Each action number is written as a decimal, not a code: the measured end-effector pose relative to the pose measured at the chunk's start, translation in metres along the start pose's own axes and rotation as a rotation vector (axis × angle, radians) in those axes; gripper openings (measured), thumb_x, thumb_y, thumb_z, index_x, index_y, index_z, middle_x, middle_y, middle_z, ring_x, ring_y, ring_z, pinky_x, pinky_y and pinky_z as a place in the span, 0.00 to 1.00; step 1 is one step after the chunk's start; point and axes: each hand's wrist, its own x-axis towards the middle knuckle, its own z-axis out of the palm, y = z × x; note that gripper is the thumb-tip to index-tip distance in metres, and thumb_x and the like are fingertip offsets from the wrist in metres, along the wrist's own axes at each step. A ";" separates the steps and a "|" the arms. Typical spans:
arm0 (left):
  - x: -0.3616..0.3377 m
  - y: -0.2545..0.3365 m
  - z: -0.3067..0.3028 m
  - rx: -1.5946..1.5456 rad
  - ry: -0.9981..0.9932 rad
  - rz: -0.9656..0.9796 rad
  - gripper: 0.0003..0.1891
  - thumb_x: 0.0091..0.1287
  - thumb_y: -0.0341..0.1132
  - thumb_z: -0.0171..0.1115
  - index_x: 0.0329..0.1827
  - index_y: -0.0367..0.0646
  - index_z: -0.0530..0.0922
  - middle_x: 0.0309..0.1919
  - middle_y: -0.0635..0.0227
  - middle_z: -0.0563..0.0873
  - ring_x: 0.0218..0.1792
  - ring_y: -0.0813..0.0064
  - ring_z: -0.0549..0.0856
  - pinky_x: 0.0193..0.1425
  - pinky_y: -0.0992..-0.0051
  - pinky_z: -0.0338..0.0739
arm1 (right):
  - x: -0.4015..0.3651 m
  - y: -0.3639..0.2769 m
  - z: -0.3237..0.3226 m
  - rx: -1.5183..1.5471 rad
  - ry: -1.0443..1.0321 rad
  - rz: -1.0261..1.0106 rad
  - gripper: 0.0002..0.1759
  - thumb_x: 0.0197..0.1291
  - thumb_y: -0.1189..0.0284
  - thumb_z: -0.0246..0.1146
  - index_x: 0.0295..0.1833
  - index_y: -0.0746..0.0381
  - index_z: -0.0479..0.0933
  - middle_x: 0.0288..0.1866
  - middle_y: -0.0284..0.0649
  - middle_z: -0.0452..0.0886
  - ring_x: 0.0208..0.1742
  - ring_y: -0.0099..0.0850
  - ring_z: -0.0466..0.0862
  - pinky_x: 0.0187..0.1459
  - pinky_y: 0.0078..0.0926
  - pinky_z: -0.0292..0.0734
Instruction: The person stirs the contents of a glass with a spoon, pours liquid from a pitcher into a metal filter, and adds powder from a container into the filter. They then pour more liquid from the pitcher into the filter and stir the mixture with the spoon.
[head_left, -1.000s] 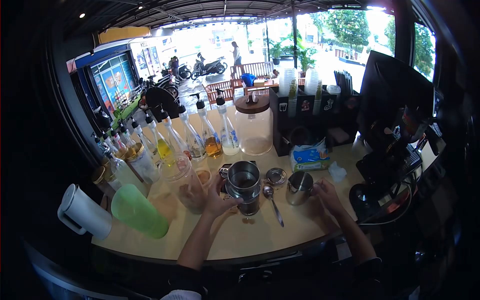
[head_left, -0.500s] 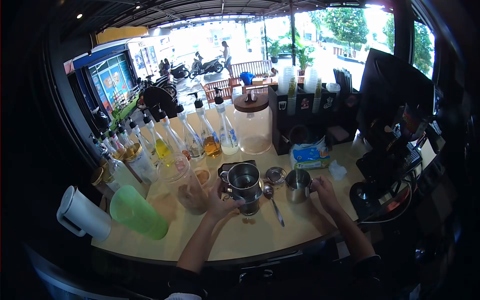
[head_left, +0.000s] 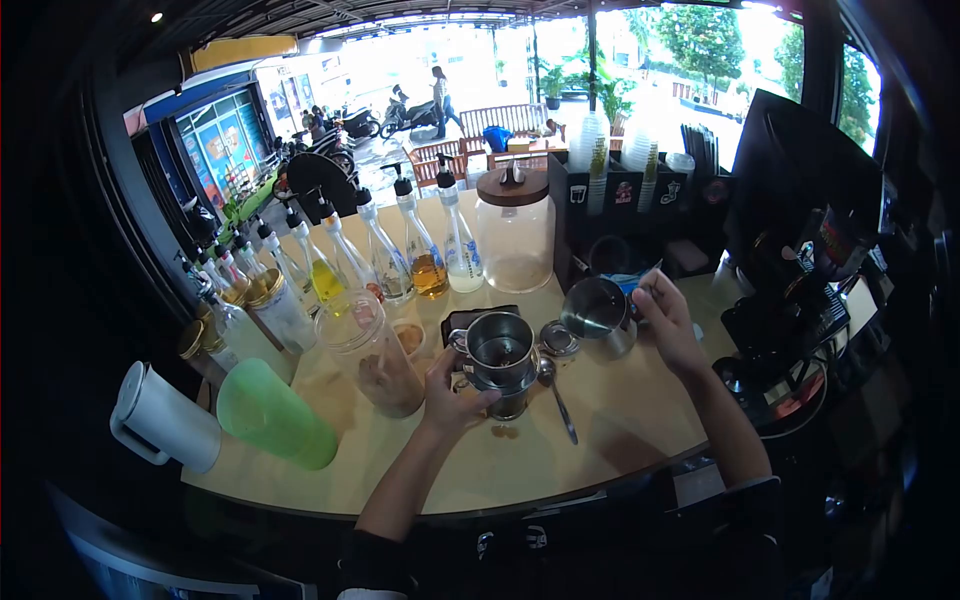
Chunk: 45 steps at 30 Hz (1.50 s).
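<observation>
My left hand [head_left: 455,395] grips a metal drip coffee filter [head_left: 501,350] by its side, thumb along the flange. The filter stands upright on a small cup [head_left: 509,404], its top open with dark liquid or a shadowed bottom inside. My right hand [head_left: 668,315] has its fingers closed around the handle of a steel pitcher [head_left: 598,325], raised above the counter and tilted toward the filter. Between the two vessels, a spoon [head_left: 560,405] and a round metal lid [head_left: 558,338] lie on the counter. A dark flat object [head_left: 460,319] sits behind the filter.
Left of my left hand stand a clear plastic jug [head_left: 375,360], a green pitcher [head_left: 275,415] and a white jug [head_left: 165,415]. Pump bottles [head_left: 425,245] line the back beside a large glass jar [head_left: 515,230]. A black cup organizer [head_left: 640,215] and dark monitor [head_left: 800,190] stand right.
My right hand has lifted the steel pitcher off the counter and tipped it toward the filter. My left hand keeps its hold. A person outside has walked left.
</observation>
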 end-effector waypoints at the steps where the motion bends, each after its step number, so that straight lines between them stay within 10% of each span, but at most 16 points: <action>1: 0.000 0.000 0.000 0.007 -0.005 -0.004 0.38 0.39 0.48 0.81 0.53 0.38 0.77 0.42 0.68 0.84 0.45 0.76 0.83 0.52 0.73 0.76 | 0.005 -0.007 0.003 -0.030 -0.012 -0.026 0.08 0.71 0.70 0.55 0.40 0.61 0.67 0.32 0.26 0.68 0.35 0.13 0.66 0.39 0.13 0.64; 12: 0.000 -0.004 -0.001 0.071 0.003 0.039 0.40 0.39 0.51 0.80 0.54 0.37 0.76 0.43 0.65 0.84 0.45 0.74 0.84 0.53 0.72 0.76 | 0.044 -0.046 0.048 -0.062 -0.136 0.032 0.11 0.67 0.74 0.60 0.33 0.62 0.66 0.26 0.25 0.69 0.28 0.07 0.67 0.25 0.12 0.62; 45: 0.003 0.002 -0.003 0.114 -0.023 0.046 0.43 0.38 0.51 0.80 0.57 0.36 0.75 0.45 0.62 0.84 0.46 0.70 0.84 0.54 0.70 0.77 | 0.064 -0.067 0.072 -0.406 -0.156 0.083 0.11 0.57 0.77 0.63 0.31 0.67 0.66 0.26 0.34 0.72 0.32 0.15 0.73 0.32 0.20 0.71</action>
